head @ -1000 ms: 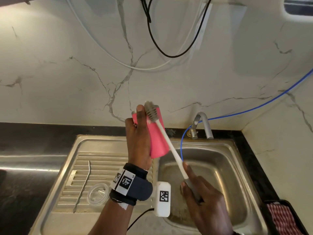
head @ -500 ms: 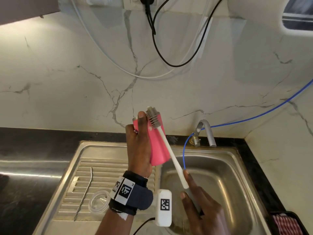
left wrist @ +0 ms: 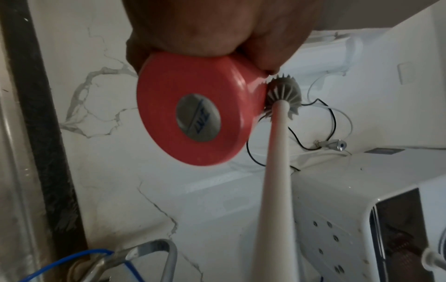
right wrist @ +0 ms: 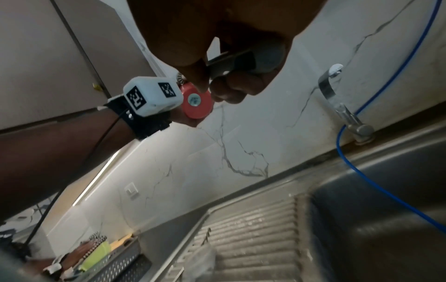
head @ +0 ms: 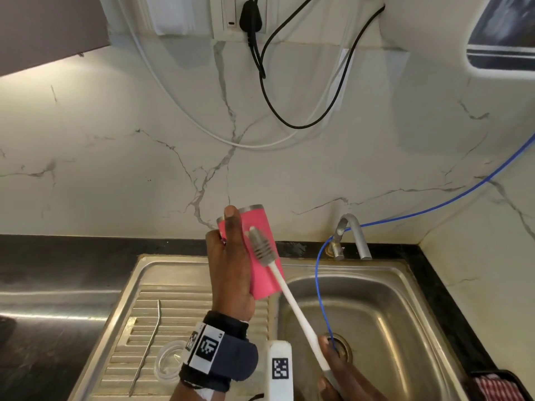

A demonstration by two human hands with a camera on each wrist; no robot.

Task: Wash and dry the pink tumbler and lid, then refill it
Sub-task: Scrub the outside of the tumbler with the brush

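My left hand (head: 231,264) grips the pink tumbler (head: 262,264) above the sink's left edge, steel rim pointing up and away from me. The tumbler's pink base (left wrist: 193,118) with a grey disc faces the left wrist camera. My right hand (head: 335,369) holds the handle of a white bottle brush (head: 289,293) at the bottom of the head view. Its grey bristle head (head: 260,246) lies against the tumbler's outer side, just right of my left thumb. The clear lid (head: 169,361) lies on the ribbed drainboard, partly hidden behind my left wrist.
A bent metal straw (head: 147,345) lies on the drainboard (head: 173,308) left of the lid. A blue hose (head: 318,285) drops from the tap (head: 353,235) into the steel basin (head: 390,328). A checked cloth (head: 498,386) sits at bottom right. A basket (right wrist: 115,261) stands further left.
The brush head has slid down from the tumbler's rim to its upper side. My right hand has drawn lower in the view, which has tilted up to show the wall socket.
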